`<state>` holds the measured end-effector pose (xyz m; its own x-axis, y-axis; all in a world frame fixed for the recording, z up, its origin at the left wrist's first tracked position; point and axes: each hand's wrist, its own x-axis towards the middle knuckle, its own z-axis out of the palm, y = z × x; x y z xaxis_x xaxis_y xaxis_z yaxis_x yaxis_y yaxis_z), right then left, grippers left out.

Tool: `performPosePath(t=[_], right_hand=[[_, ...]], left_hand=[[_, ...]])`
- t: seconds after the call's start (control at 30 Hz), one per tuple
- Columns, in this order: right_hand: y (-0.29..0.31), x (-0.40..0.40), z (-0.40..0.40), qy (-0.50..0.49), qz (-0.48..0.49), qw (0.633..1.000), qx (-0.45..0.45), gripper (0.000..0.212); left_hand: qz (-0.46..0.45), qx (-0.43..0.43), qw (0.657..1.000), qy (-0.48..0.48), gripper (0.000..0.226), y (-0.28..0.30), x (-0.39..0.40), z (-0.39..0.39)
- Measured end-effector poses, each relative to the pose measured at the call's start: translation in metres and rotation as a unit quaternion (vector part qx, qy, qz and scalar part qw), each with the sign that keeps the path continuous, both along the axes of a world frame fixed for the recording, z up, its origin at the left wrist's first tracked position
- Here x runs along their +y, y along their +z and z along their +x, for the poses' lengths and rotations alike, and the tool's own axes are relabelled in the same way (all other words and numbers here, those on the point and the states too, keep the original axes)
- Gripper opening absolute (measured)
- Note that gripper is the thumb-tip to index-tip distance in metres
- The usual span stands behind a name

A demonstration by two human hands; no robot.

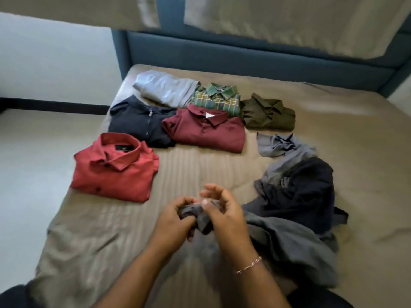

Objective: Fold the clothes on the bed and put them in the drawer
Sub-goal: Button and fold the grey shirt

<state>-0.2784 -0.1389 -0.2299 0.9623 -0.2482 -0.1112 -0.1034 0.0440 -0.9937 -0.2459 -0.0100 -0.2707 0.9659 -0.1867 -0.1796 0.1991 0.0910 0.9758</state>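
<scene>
I see both hands low in the head view, over the near part of the bed (200,165). The left hand (175,218) has its fingers curled around a bunched end of a grey garment (289,243); the right hand (224,214) pinches the same bunch with thumb and lower fingers, its upper fingers lifted and loosely spread. A thin bracelet (249,265) sits on the right wrist. The grey garment trails from the hands to my right and lies crumpled on the sheet, touching a heap of unfolded dark navy clothing (307,192); a lighter grey-blue piece (280,145) lies at the far end of that heap.

Folded items noted, all on the bed: red shirt (115,167) nearest on the left; navy zip top (140,121) beyond it; maroon polo (206,132) overlapping the navy top's right edge; green plaid shirt (216,97) behind the polo; olive shirt (268,114) to the right; light grey trousers (164,88) farthest left. Blue padded headboard (244,52) behind.
</scene>
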Motion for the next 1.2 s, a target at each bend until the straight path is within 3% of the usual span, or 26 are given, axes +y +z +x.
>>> performPosePath(t=[0.07,0.1,0.13,0.17,0.2,0.27,0.3,0.37,0.47,0.53,0.6,0.67,0.7,0.73,0.8,0.87,1.03,1.1,1.13,1.2], right_hand=[[0.006,-0.018,-0.012,-0.030,-0.212,0.972,-0.092,0.031],[0.004,-0.033,-0.017,-0.056,-0.339,0.932,-0.112,0.036],[-0.003,-0.058,-0.016,-0.090,-0.464,0.876,-0.095,0.045],[-0.010,-0.080,-0.019,-0.113,-0.569,0.814,-0.028,0.058],[-0.017,-0.097,-0.024,-0.109,-0.617,0.775,0.076,0.073],[-0.036,-0.112,-0.025,-0.047,-0.564,0.791,0.232,0.096],[-0.044,-0.109,-0.024,0.008,-0.536,0.803,0.260,0.094],[-0.047,-0.089,-0.019,0.076,-0.537,0.803,0.248,0.066],[-0.030,-0.054,-0.021,0.060,-0.498,0.848,0.170,0.033],[-0.025,-0.031,-0.033,0.069,-0.393,0.906,0.141,0.023],[-0.024,-0.007,-0.045,0.093,-0.221,0.965,0.106,0.018],[-0.020,0.011,-0.051,0.102,-0.001,0.989,0.104,0.024],[-0.019,0.018,-0.055,0.110,0.040,0.988,0.101,0.032],[-0.021,0.021,-0.057,0.116,0.010,0.990,0.082,0.040],[-0.029,0.018,-0.058,0.100,-0.224,0.969,0.007,0.050],[-0.038,0.010,-0.056,0.069,-0.444,0.891,-0.061,0.057],[-0.044,-0.015,-0.047,0.007,-0.594,0.804,-0.029,0.053],[-0.047,-0.019,-0.047,-0.020,-0.575,0.817,-0.051,0.037],[-0.045,-0.018,-0.047,-0.034,-0.522,0.850,-0.062,0.027],[-0.035,-0.011,-0.048,-0.052,-0.365,0.928,-0.061,0.021]], left_hand=[[-0.019,-0.019,0.997,0.073,0.018,0.006,0.026,-0.008],[-0.043,-0.021,0.992,0.120,0.016,0.009,0.042,-0.014],[-0.063,-0.020,0.984,0.166,0.018,0.013,0.056,-0.012],[-0.072,-0.019,0.975,0.210,0.022,0.018,0.075,-0.015],[-0.062,-0.026,0.967,0.246,0.026,0.024,0.099,-0.020],[-0.012,-0.053,0.959,0.277,0.027,0.031,0.141,-0.030],[0.022,-0.061,0.964,0.257,0.025,0.031,0.159,-0.034],[0.148,-0.088,0.969,0.177,0.023,0.030,0.185,-0.040],[0.354,-0.235,0.892,0.155,0.026,0.036,0.189,-0.050],[0.351,-0.326,0.860,0.175,0.023,0.044,0.167,-0.064],[0.278,-0.376,0.881,0.074,0.021,0.050,0.135,-0.074],[0.276,-0.372,0.884,-0.073,0.032,0.039,0.110,-0.079],[0.306,-0.362,0.874,-0.107,0.043,0.026,0.102,-0.081],[0.339,-0.355,0.865,-0.107,0.052,0.012,0.096,-0.080],[0.367,-0.335,0.866,-0.054,0.054,-0.008,0.090,-0.075],[0.353,-0.295,0.888,0.003,0.045,-0.014,0.092,-0.067],[0.216,-0.127,0.967,0.051,0.025,-0.009,0.106,-0.053],[0.199,-0.116,0.972,0.046,0.028,-0.008,0.111,-0.055],[0.243,-0.158,0.956,0.047,0.037,-0.007,0.113,-0.058],[0.337,-0.296,0.893,0.047,0.057,-0.003,0.114,-0.064]])
